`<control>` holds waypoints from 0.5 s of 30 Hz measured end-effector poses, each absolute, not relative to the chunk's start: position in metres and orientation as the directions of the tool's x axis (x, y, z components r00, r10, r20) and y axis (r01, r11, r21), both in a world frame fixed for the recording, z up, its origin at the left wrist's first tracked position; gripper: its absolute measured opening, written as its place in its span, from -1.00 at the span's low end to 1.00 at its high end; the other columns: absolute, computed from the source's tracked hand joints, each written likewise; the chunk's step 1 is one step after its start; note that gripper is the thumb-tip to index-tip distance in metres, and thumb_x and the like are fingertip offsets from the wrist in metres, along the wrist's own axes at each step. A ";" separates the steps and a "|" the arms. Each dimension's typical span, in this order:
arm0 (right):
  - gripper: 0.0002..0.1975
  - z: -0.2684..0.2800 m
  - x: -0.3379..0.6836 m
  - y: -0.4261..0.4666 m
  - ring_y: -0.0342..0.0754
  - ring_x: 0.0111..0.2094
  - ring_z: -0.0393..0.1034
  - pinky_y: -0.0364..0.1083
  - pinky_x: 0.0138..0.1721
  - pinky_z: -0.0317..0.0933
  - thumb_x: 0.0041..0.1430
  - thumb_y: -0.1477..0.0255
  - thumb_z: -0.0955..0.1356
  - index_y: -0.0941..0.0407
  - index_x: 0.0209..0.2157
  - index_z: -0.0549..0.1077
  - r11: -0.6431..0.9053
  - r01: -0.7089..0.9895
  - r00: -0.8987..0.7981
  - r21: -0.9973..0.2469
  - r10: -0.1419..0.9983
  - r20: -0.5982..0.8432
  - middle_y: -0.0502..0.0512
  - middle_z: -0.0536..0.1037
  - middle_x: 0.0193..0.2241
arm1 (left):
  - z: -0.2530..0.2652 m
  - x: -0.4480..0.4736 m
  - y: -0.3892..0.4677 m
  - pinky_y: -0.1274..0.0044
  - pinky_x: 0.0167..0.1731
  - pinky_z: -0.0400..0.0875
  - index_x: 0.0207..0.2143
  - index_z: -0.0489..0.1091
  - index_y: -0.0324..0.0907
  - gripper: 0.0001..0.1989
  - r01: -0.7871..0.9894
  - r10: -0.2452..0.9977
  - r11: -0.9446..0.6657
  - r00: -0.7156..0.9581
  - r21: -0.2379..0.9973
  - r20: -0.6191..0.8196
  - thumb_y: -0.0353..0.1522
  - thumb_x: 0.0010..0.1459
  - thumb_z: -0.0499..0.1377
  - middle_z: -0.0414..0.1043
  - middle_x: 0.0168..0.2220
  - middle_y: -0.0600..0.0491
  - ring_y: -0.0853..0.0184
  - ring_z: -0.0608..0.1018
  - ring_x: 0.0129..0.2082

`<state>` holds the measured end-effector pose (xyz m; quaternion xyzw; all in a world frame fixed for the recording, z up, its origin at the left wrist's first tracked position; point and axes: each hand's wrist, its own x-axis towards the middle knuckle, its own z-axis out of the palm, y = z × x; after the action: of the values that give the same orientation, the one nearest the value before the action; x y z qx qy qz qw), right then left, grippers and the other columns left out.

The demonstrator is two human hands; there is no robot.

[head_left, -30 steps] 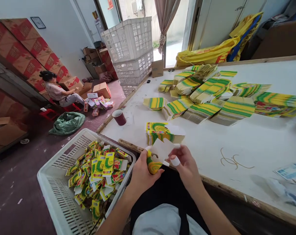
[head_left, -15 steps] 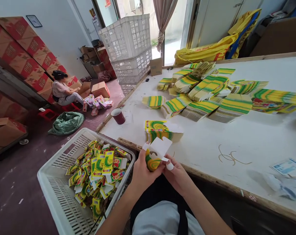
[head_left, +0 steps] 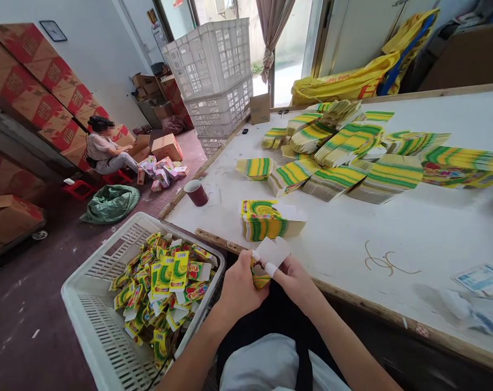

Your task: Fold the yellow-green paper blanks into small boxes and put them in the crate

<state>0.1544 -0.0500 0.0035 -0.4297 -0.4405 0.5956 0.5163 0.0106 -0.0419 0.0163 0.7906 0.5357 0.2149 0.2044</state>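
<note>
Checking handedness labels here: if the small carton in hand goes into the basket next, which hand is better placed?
Left hand, probably: it holds the printed carton and sits nearer the white plastic basket; the right hand, by the white flap, is farther.

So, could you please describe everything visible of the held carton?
Seemingly thin card, the carton is yellow and green outside, with a plain white flap raised at one end. The left hand holds its body, the right hand its flap end, near the table edge. Fingers hide much of it.
</note>
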 end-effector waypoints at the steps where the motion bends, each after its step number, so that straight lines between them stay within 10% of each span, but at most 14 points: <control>1: -0.55 0.002 0.153 -0.052 0.13 -0.05 0.46 0.12 0.02 0.31 0.07 0.29 0.37 0.13 0.00 0.42 0.008 -0.167 -0.079 -0.986 0.997 0.022 0.21 0.56 -0.05 | 0.017 0.011 -0.041 0.35 -0.37 0.43 -0.11 0.01 -0.10 -0.53 0.747 0.934 -0.328 0.348 0.578 0.080 -0.40 -0.06 0.17 0.45 -0.28 -0.03 0.09 0.57 -0.30; 6: -0.49 -0.008 0.152 -0.060 0.07 0.09 0.38 0.08 0.10 0.28 0.15 0.56 0.24 0.02 0.14 0.35 0.359 0.201 -0.112 -0.912 0.933 0.342 0.15 0.45 0.11 | 0.015 0.012 -0.040 0.26 -0.20 0.46 0.07 -0.16 -0.14 -0.30 0.652 0.913 -0.345 0.400 0.675 0.081 -0.41 -0.07 0.17 0.36 -0.08 -0.14 0.08 0.52 -0.12; 15: -0.39 -0.017 0.165 -0.055 0.12 0.26 0.15 0.07 0.08 0.30 0.29 0.51 0.19 -0.04 0.33 -0.03 0.500 0.451 -0.188 -0.739 0.863 0.469 0.24 -0.01 0.35 | 0.029 -0.004 -0.036 0.28 -0.11 0.42 -0.12 0.24 -0.14 -0.59 0.727 0.900 -0.436 0.341 0.530 0.272 -0.36 -0.05 0.27 0.41 -0.17 -0.06 0.12 0.48 -0.12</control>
<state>0.1648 -0.0554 -0.0175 -0.4459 -0.7368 0.2264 0.4550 -0.0038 -0.0362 0.0291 0.8030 0.5065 0.2703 0.1598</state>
